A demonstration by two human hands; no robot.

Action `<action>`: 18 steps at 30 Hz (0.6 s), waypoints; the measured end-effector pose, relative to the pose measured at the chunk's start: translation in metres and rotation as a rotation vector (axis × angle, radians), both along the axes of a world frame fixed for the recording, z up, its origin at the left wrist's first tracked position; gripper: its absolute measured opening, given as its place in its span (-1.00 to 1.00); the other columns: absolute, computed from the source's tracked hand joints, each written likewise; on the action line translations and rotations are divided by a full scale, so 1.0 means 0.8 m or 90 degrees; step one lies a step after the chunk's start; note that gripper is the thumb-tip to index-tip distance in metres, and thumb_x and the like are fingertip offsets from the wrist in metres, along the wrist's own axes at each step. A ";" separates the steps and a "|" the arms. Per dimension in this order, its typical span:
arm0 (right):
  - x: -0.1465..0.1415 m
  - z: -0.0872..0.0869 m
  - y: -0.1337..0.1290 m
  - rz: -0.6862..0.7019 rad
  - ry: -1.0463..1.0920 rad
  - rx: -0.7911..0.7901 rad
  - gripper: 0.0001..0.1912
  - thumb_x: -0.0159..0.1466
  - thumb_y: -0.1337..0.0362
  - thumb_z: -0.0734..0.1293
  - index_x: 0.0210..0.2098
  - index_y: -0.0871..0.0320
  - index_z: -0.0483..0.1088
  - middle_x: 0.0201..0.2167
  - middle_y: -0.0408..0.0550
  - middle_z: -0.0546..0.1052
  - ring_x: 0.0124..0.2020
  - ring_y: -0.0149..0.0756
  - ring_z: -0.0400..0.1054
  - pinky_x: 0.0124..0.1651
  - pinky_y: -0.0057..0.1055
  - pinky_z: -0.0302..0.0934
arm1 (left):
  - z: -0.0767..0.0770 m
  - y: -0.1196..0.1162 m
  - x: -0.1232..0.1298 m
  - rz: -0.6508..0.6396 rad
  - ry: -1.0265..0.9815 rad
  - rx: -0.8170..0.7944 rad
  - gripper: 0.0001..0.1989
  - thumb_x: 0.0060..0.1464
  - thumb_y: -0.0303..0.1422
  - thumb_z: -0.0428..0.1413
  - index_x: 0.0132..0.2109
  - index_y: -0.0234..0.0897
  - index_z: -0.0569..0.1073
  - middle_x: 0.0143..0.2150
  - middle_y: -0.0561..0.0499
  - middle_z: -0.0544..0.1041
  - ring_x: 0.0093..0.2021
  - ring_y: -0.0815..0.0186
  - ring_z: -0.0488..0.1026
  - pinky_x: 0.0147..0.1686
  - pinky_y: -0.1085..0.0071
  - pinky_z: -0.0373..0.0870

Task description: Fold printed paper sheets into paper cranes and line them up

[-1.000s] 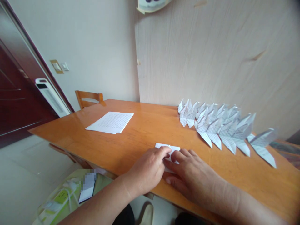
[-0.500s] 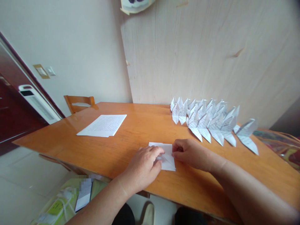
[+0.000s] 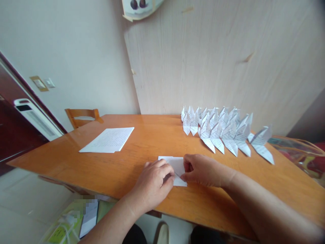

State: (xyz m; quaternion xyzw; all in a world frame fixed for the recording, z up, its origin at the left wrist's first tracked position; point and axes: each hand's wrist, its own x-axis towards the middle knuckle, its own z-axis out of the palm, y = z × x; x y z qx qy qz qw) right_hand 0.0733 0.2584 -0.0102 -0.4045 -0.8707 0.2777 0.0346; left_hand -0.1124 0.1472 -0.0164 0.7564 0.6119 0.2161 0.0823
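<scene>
A small folded white sheet of paper [image 3: 177, 164] lies flat near the table's front edge, between my hands. My left hand [image 3: 155, 183] rests over its left part, fingers curled and the thumb drawn toward the forefinger at a fold. At the right edge, my right hand [image 3: 203, 170] pinches the paper between thumb and bent forefinger. A slanting crease or flap shows between the two hands. Part of the sheet is hidden under my left fingers.
Several folded paper figures [image 3: 220, 125] stand in rows at the back right of the wooden table [image 3: 149, 135]. A stack of written sheets [image 3: 108, 139] lies on the left. Behind the table are a chair [image 3: 82, 115] and a wooden panel [image 3: 193, 67].
My right thumb and forefinger have moved inward along the paper's right side. My left fingers have curled more over it. The whole view has shifted slightly.
</scene>
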 end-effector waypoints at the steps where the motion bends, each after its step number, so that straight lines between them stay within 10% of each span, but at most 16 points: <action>1: 0.000 0.001 0.000 0.003 0.001 -0.002 -0.81 0.04 0.17 0.43 -0.40 0.09 0.39 -0.48 -0.15 0.49 -0.47 -0.35 0.31 -0.51 -0.45 0.00 | 0.000 0.001 0.000 0.001 -0.004 0.000 -0.91 0.20 -0.43 0.08 -0.28 -0.18 0.44 -0.21 0.09 0.49 -0.13 0.26 0.42 -0.15 0.30 0.16; 18: 0.003 0.006 -0.002 0.039 -0.004 0.027 -0.78 0.05 0.13 0.41 -0.38 0.08 0.36 -0.43 -0.14 0.50 -0.46 -0.33 0.30 -0.49 -0.42 0.02 | -0.008 0.011 0.010 0.083 0.003 -0.004 -0.81 0.15 -0.21 0.19 -0.35 -0.19 0.42 -0.21 0.08 0.46 -0.13 0.24 0.42 -0.18 0.29 0.13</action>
